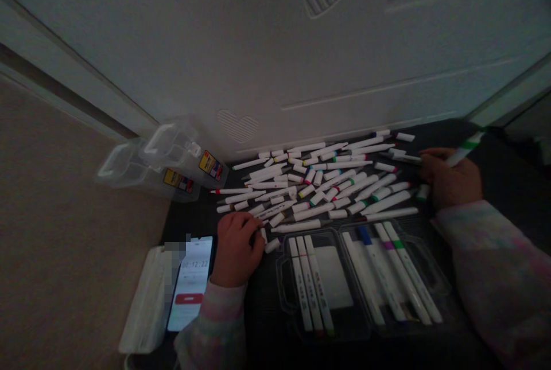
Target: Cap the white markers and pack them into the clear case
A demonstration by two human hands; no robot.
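Observation:
My right hand is closed on a white marker with a green band, tilted up above the right end of a loose pile. Another marker lies at its fingertips. My left hand rests at the pile's lower left edge with curled fingers; whether anything is in them is hidden. Small white caps lie beside its fingers. White markers and loose caps with coloured bands cover the dark surface. In front, an open clear case holds several markers, three in its left half and more in its right half.
Two clear plastic boxes with yellow labels stand at the back left. A phone showing a running timer lies left of my left hand, beside a whitish case. A pale panel with heart-shaped relief rises behind the pile.

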